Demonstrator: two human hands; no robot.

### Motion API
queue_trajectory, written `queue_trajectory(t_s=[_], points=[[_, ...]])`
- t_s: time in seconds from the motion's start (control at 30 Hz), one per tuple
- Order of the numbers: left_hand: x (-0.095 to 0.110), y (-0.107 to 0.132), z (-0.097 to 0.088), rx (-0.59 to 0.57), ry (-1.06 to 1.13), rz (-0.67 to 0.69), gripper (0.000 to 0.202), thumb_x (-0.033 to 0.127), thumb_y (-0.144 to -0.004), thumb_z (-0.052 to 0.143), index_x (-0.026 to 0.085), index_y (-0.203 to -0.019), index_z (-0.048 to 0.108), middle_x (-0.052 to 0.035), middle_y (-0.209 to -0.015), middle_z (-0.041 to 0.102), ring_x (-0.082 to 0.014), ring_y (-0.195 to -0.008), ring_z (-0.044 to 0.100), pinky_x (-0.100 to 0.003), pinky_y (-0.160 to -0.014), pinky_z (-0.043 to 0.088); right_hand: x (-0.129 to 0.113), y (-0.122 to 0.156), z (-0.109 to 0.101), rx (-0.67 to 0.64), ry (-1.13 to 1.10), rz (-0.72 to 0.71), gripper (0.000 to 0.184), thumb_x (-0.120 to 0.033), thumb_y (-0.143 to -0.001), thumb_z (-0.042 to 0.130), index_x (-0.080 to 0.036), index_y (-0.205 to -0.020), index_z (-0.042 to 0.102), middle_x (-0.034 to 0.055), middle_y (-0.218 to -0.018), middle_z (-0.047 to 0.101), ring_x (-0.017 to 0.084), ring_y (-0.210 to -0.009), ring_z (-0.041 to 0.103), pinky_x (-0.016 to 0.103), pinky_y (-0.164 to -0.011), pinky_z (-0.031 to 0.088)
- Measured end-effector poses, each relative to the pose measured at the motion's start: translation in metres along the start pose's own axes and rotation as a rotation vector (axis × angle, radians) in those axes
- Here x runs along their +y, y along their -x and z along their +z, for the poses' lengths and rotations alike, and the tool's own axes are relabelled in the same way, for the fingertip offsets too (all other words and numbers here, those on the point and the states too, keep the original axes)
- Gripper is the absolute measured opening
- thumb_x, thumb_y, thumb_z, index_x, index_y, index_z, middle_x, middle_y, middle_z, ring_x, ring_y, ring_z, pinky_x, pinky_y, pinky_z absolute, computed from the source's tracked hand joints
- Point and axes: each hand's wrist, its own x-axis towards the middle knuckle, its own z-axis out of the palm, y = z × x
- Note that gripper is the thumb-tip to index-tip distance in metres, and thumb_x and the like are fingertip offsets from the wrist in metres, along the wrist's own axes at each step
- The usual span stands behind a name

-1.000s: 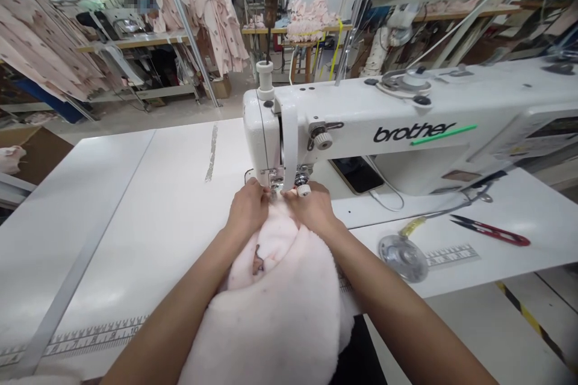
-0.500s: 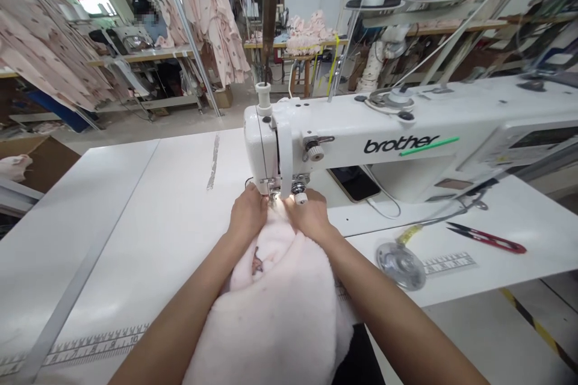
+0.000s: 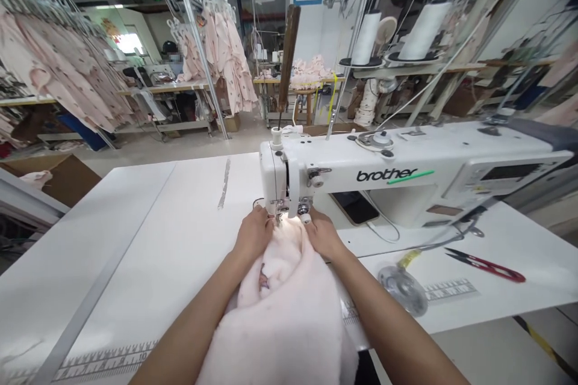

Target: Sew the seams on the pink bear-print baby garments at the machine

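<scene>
Pale pink fleece fabric (image 3: 289,319) runs from the front edge of the table up to the needle area of a white sewing machine (image 3: 334,171). My left hand (image 3: 253,231) grips the fabric just left of the presser foot, its fingertips partly hidden. On the other side, my right hand (image 3: 323,234) holds the cloth close to the foot, its fingers partly behind the machine head. The machine's lamp lights the cloth between both hands. A small dark printed motif shows in a fold of the fabric.
On the table right of the machine neck lies a phone (image 3: 356,207) with a cable. Red-handled thread snips (image 3: 490,266) and a clear round object (image 3: 403,290) lie nearer. Ruler strips (image 3: 106,361) mark the front edge. Garments (image 3: 67,66) hang behind; a person sits far back.
The camera view has tilted up, so the machine and table sit lower in the picture. Both hands remain on the fabric at the presser foot; the right hand looks slightly farther from it.
</scene>
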Motion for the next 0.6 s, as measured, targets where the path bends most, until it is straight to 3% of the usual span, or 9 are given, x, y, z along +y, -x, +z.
queue_trajectory(t_s=[0.33,0.6], points=[[-0.0013,0.0016,0.0012,-0.009,0.058,-0.005,0.018,0.019,-0.082,0.04,0.016,-0.084,0.058,-0.0072,-0.091,0.059,-0.0196,-0.083,0.059,-0.028,-0.071,0.042,-0.004,-0.0016,0.0002,-0.011,-0.051,0.085,0.028,-0.03,-0.093,0.025,-0.015,-0.103,0.046,0.0087,-0.088,0.062,0.024,-0.078,0.058,0.027,-0.064,0.038],[-0.0026,0.0038,-0.0014,-0.024,0.127,-0.008,0.015,0.018,-0.079,0.044,0.017,-0.083,0.058,-0.0058,-0.088,0.062,-0.0176,-0.08,0.059,-0.026,-0.069,0.041,-0.0058,0.0,-0.0012,-0.033,-0.114,0.065,0.03,-0.03,-0.094,0.023,-0.016,-0.105,0.047,0.009,-0.09,0.062,0.023,-0.084,0.059,0.028,-0.069,0.039]])
